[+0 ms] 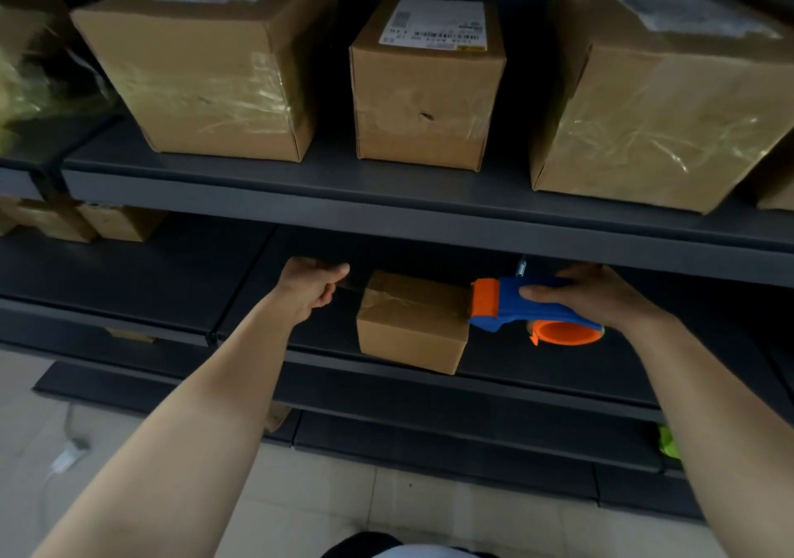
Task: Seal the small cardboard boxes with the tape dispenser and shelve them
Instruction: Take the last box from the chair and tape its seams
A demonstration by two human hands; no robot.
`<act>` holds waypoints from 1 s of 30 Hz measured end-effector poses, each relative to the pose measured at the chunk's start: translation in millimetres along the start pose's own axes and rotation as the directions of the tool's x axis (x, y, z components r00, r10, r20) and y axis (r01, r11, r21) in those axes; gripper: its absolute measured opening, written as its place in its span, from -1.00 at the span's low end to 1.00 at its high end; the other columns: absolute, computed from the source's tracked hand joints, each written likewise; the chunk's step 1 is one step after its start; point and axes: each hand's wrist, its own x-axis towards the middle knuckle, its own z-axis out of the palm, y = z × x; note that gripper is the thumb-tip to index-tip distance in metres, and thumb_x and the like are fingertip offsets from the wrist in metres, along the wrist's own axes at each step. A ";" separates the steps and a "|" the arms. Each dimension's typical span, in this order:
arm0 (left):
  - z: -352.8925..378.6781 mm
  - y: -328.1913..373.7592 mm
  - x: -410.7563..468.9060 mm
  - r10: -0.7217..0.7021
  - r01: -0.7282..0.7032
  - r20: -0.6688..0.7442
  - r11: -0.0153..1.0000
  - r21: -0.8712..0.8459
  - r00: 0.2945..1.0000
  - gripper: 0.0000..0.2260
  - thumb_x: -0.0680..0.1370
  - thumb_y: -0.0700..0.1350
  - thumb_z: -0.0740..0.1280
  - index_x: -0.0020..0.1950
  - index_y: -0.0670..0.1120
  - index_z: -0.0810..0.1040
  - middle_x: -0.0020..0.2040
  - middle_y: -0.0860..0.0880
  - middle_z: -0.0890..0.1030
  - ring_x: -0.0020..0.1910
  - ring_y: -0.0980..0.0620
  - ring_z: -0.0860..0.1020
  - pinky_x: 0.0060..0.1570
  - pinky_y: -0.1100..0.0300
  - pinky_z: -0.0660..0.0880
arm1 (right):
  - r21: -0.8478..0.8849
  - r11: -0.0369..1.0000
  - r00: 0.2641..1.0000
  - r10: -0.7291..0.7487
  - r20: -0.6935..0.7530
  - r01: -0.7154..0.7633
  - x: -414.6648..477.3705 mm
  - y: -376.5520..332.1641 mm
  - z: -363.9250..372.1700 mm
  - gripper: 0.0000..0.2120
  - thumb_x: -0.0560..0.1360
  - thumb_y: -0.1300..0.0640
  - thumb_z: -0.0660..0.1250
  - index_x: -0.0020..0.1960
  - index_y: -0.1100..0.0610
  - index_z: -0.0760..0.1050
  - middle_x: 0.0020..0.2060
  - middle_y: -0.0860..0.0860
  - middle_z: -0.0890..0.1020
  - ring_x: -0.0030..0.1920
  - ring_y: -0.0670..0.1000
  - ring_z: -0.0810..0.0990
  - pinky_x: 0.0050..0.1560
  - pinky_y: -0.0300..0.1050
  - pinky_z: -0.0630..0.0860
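Note:
A small cardboard box [410,325] sits on the middle dark shelf [537,368], with clear tape across its top. My right hand [601,295] grips the blue and orange tape dispenser [528,310], whose orange head touches the box's top right edge. My left hand [307,286] hovers just left of the box with fingers loosely curled and holds nothing; it does not touch the box.
The upper shelf [300,196] carries three taped cardboard boxes: a large one [206,67] at left, a labelled one [425,84] in the middle, a large one [657,97] at right. More boxes [86,222] stand at far left. Lower shelves and a tiled floor lie below.

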 end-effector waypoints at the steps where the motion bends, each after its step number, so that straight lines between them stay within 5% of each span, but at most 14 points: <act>1: 0.8 -1.1 1.1 0.002 -0.002 0.001 1.000 0.000 1.000 -0.90 0.48 -0.20 0.44 -0.11 -0.20 0.56 -0.25 -0.08 0.52 -0.38 0.11 0.42 -0.41 0.32 0.41 | -0.001 1.000 1.000 0.010 0.000 -0.010 1.1 -0.4 -0.3 -0.46 0.43 -0.17 0.39 0.22 0.19 0.49 0.02 0.10 0.52 0.00 0.09 0.50 0.02 -0.07 0.38; 16: 32.9 -36.5 3.7 -0.108 0.108 -0.007 0.994 -0.014 0.994 -0.85 0.56 -0.21 0.34 -0.22 -0.18 0.55 -0.28 -0.10 0.52 -0.37 0.05 0.44 -0.36 0.20 0.41 | 0.054 0.993 0.993 0.099 0.059 -0.102 9.2 15.1 9.4 -0.62 0.42 -0.15 0.41 0.05 0.09 0.45 -0.04 0.05 0.50 -0.07 0.03 0.47 -0.02 -0.12 0.36; 21: 41.1 -40.7 -2.6 -0.143 0.143 0.005 0.985 -0.098 0.990 -0.83 0.59 -0.19 0.29 -0.19 -0.15 0.56 -0.27 -0.07 0.56 -0.35 0.05 0.49 -0.33 0.18 0.46 | 0.084 0.988 0.990 0.127 0.055 -0.131 12.5 21.4 15.6 -0.36 0.38 -0.20 0.42 0.33 0.14 0.43 0.17 0.10 0.51 0.09 0.10 0.50 0.01 -0.12 0.35; 25: 42.6 -43.1 -5.8 -0.174 0.172 -0.012 0.981 -0.095 0.985 -0.79 0.58 -0.04 0.33 -0.14 -0.16 0.51 -0.29 -0.07 0.54 -0.31 0.02 0.50 -0.40 0.18 0.47 | 0.109 0.986 0.990 0.116 0.083 -0.125 10.0 22.8 16.7 -0.24 0.24 -0.36 0.43 0.26 0.13 0.49 0.10 0.09 0.57 -0.01 0.06 0.53 -0.04 -0.10 0.38; 28: 39.5 -45.8 -9.0 -0.113 0.130 -0.109 0.977 0.167 0.988 -0.69 0.54 0.06 0.36 -0.22 -0.16 0.45 -0.34 -0.07 0.49 -0.39 0.02 0.47 -0.51 0.23 0.38 | 0.101 0.988 0.991 0.113 0.068 -0.119 10.4 26.0 17.6 -0.49 0.34 -0.28 0.41 0.09 0.09 0.50 0.03 0.07 0.57 -0.08 0.03 0.52 -0.09 -0.12 0.37; 30: 38.3 -40.0 -10.0 0.054 0.050 -0.247 0.916 0.398 0.967 -0.74 0.54 0.00 0.38 -0.20 -0.17 0.49 -0.27 -0.10 0.54 -0.30 -0.05 0.54 -0.37 0.16 0.45 | 0.085 0.992 0.993 0.091 0.073 -0.097 11.0 26.9 16.6 -0.66 0.41 -0.20 0.39 0.00 0.04 0.48 -0.08 0.03 0.56 -0.15 -0.01 0.51 -0.18 -0.14 0.38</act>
